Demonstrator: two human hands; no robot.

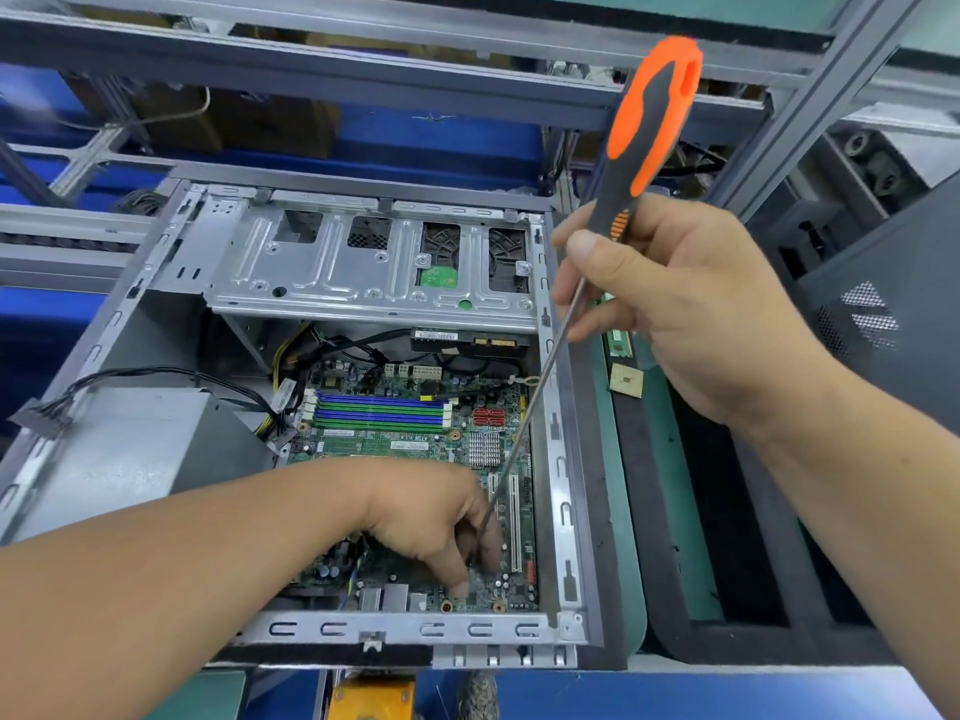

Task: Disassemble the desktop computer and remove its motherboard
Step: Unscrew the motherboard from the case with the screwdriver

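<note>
An open desktop case (563, 491) lies on its side with the green motherboard (410, 444) exposed inside. My right hand (680, 309) grips a long screwdriver (644, 127) by its orange and black handle, above the case's right edge. The thin shaft slants down and left to the board's lower right area. My left hand (436, 517) reaches into the case there, fingers curled around the shaft's tip, which they hide. Blue and green memory slots (382, 410) sit further up the board.
A metal drive cage (374, 262) spans the case's top. The grey power supply (140, 449) with loose cables fills the left side. On the green mat to the right lie a CPU chip (626, 379) and a memory stick (621, 345). A dark side panel (883, 314) leans at far right.
</note>
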